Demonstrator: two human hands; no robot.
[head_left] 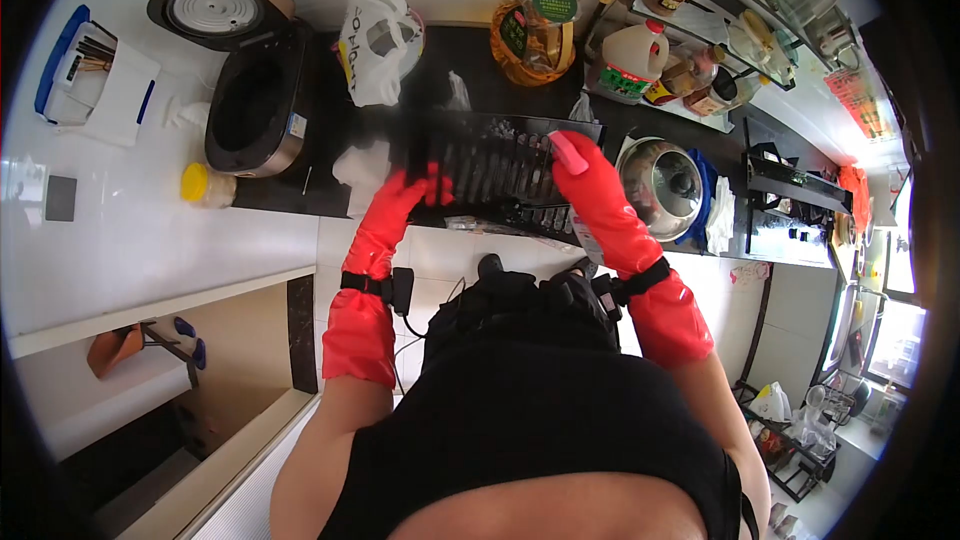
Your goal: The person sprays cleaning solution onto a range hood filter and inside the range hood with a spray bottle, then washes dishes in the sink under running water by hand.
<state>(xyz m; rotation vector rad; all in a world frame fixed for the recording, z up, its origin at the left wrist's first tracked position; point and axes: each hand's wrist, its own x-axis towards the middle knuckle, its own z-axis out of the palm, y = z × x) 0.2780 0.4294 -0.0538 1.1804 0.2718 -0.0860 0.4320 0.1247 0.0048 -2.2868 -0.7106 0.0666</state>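
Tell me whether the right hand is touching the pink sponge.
Touching. The head view shows the right hand, in its red glove, gripping the pink sponge with no gap between them.

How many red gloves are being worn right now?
2. One is on the left hand, by the left part of the black slatted rack; the other is on the right hand, which holds a pink item near the rack's right end. Neither is hidden.

White wall (120,210) left, pale tiled floor (450,249) below black counter (285,198); bright window (897,340) lit far right.
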